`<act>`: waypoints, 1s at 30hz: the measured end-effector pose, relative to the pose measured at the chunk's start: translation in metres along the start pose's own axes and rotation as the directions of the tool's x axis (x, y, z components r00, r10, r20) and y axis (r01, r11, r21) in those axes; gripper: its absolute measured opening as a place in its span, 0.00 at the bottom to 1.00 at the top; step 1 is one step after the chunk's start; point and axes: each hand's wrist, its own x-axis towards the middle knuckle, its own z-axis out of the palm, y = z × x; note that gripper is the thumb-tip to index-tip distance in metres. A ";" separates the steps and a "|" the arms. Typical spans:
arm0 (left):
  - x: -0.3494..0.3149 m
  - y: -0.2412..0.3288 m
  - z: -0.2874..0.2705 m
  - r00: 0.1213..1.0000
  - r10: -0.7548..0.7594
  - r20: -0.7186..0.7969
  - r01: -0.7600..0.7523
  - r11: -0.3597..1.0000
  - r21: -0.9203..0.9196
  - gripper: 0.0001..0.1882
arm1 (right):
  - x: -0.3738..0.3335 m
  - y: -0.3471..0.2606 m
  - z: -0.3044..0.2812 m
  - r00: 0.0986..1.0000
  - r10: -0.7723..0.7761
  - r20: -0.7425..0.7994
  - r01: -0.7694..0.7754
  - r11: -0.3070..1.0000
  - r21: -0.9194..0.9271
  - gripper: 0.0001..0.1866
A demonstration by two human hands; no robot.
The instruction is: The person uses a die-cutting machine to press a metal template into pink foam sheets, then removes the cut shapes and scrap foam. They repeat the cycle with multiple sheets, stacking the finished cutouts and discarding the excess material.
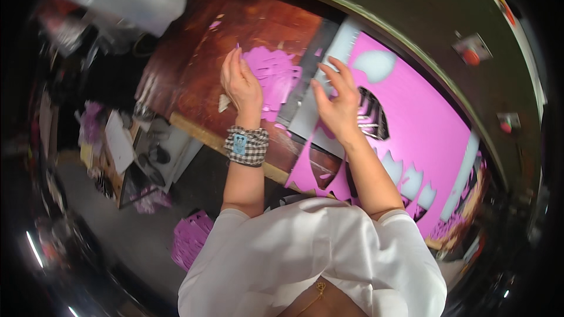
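My left hand [241, 82] is raised over the wooden tabletop with its fingers stretched upward and close together. A small purple speck shows at its fingertips, too small to name. Beside it lies a heap of cut pink sheet pieces [271, 79]. My right hand [338, 103] hangs with fingers apart and nothing in them, near the left edge of a large pink sheet [414, 103]. That sheet has cut-out openings, through which a pale board and a dark metal die [372, 114] show. A checked band [247, 147] circles my left wrist.
A reddish-brown wooden table [194, 76] spans the left. A green machine beam [411, 12] runs along the far side. Pink bundled pieces [192, 239] are low at the left, below the table. A cluttered stand [144, 158] is farther left.
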 end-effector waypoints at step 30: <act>-0.119 0.186 0.046 0.620 0.466 0.631 -0.139 0.857 -0.496 0.16 | -0.136 0.004 -0.189 0.690 0.592 -0.416 -0.296 0.755 0.585 0.46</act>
